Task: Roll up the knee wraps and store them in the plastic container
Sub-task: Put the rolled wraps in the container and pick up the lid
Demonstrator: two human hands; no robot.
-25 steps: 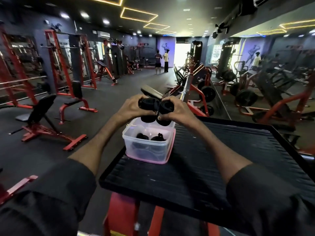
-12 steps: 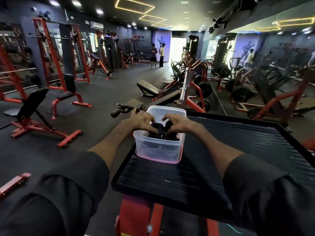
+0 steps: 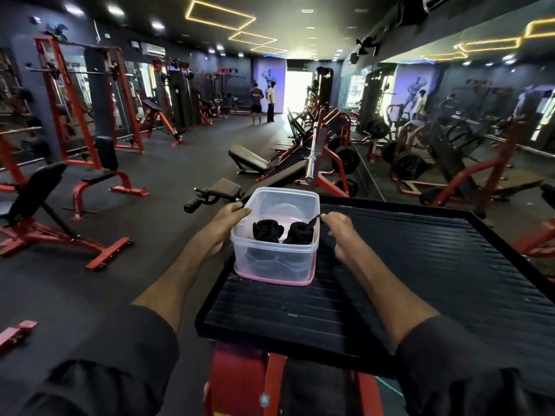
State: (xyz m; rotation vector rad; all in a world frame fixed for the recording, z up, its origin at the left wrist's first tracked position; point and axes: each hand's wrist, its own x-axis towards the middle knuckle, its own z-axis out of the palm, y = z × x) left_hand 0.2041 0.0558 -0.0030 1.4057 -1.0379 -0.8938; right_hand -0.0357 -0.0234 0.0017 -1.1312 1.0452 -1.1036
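While your left hand (image 3: pixel 228 219) gripped the rim of the clear plastic container (image 3: pixel 285 192) to steady it, your right hand (image 3: pixel 338 226) pinched the tail of a rolled black knee wrap (image 3: pixel 300 232).

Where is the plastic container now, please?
The plastic container sits mid-frame in the head view, on the black platform, far left corner, between the left hand and right hand.

I can read no text, label, brand or number from here: the plastic container (image 3: pixel 271 261) looks unmarked, and the wall posters (image 3: pixel 265 74) are too blurred.
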